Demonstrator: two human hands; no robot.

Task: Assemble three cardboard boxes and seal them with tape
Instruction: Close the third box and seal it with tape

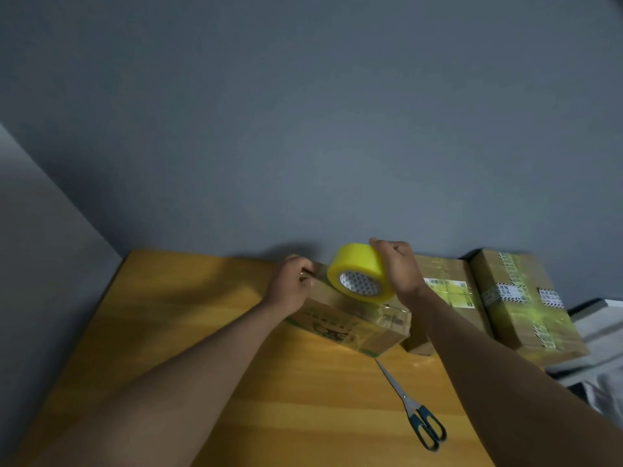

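three cardboard boxes show: one at the centre of the frame [354, 318], one right of centre, partly behind a forearm [448, 291], and one at the right edge [526, 305]. one roll of yellow tape [362, 273] sits just above centre. one pair of scissors [414, 409] lies in the lower right. two hands, left hand [291, 284] and right hand [399, 267], are above one worktop [168, 332].

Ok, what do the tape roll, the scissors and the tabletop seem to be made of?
Tape roll: glossy, translucent yellow plastic film on a patterned, likely cardboard core.
Scissors: bare grey blades, apparently steel; dark teal handles, probably moulded plastic.
Tabletop: yellow-orange with straight grain lines, wood or wood-look laminate; the view cannot settle which.
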